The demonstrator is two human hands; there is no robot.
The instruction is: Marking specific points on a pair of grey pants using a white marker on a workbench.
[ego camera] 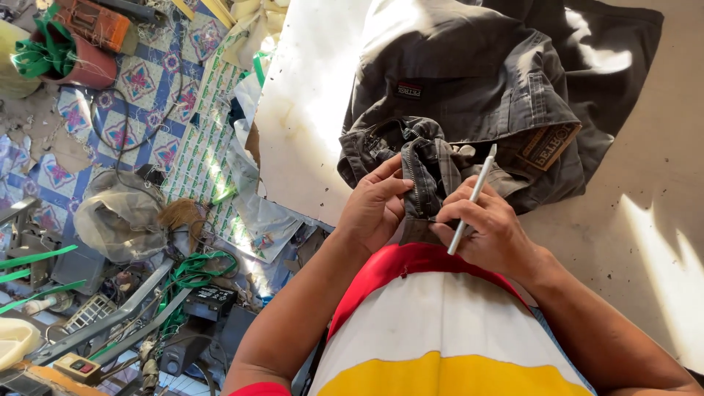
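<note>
Zipper work under way: left hand [375, 209] pinched the trousers [469, 88] fly at the zipper [412, 180]; right hand [488, 227], at 3 o'clock, clamped a white tool [473, 198]. Next likely needs steady tension.

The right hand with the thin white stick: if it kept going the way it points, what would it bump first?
Probably the folded grey denim trousers; the right hand already touches their zipper flap, though depth is unclear.

around one pair of grey trousers [469, 81] lie two hands, the left hand [374, 209] and right hand [491, 231] at its zipper [411, 183], one white pen-like tool [473, 198], two patch labels on it, and, left of it, one red bucket [81, 66].
</note>
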